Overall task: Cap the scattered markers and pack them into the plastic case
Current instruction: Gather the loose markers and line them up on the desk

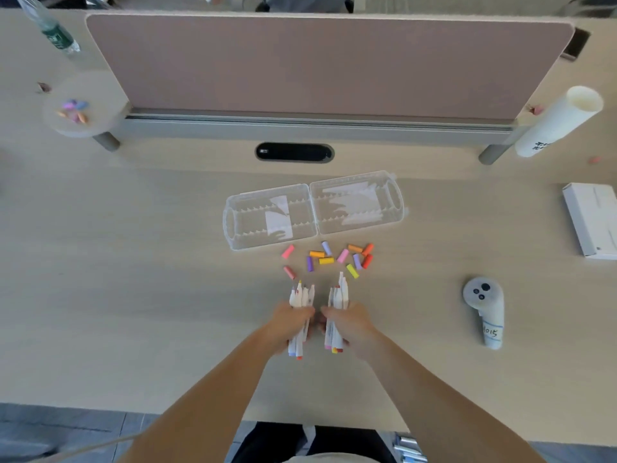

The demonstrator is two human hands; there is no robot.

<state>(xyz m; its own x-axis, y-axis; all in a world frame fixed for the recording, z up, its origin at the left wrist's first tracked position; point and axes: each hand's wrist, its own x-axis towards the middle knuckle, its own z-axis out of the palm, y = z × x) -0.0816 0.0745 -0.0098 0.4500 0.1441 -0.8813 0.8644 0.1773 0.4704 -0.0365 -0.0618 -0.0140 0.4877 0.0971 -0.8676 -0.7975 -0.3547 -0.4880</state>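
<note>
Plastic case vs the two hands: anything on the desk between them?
Head view: loose marker caps lie scattered between the open plastic case and the left hand and right hand, each holding a bundle of markers.

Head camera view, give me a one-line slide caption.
Each hand holds uncapped markers; loose caps lie before the open plastic case.

- My hands (293, 324) hide the middles of both marker bundles (302, 297).
- The white box (592, 218) is cut off at the right edge.
- The bottle (50, 26) label is too blurred to read.
</note>
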